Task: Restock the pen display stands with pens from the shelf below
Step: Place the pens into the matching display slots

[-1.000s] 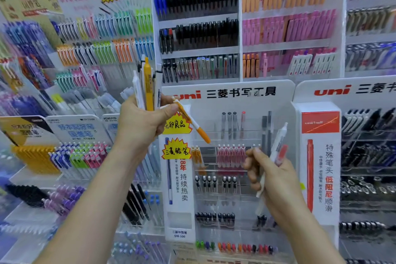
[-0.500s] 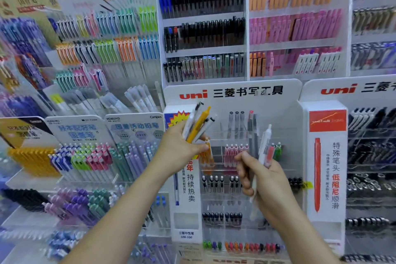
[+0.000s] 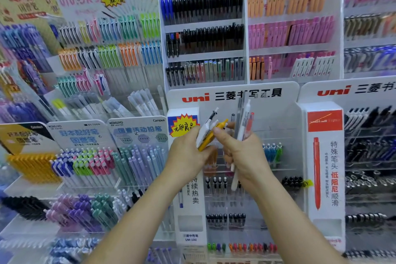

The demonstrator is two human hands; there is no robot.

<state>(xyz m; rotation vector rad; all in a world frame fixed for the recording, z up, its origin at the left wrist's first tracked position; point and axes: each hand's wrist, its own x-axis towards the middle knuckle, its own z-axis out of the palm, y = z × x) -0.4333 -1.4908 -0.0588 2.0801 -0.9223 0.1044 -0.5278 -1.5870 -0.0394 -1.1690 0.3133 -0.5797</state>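
My left hand grips a small bunch of pens, among them an orange pen and white ones. My right hand holds its own bunch of grey, white and red pens upright, and its thumb touches the orange pen. Both hands meet in front of the white uni display stand, whose clear tiers hold rows of pens.
A second uni stand stands at the right. Kokuyo stands with pastel pens sit at the left. Tall racks of black, orange and pink pens fill the wall behind.
My left hand came down and to the right with its pens until it met my right hand. The right hand rose slightly towards it.
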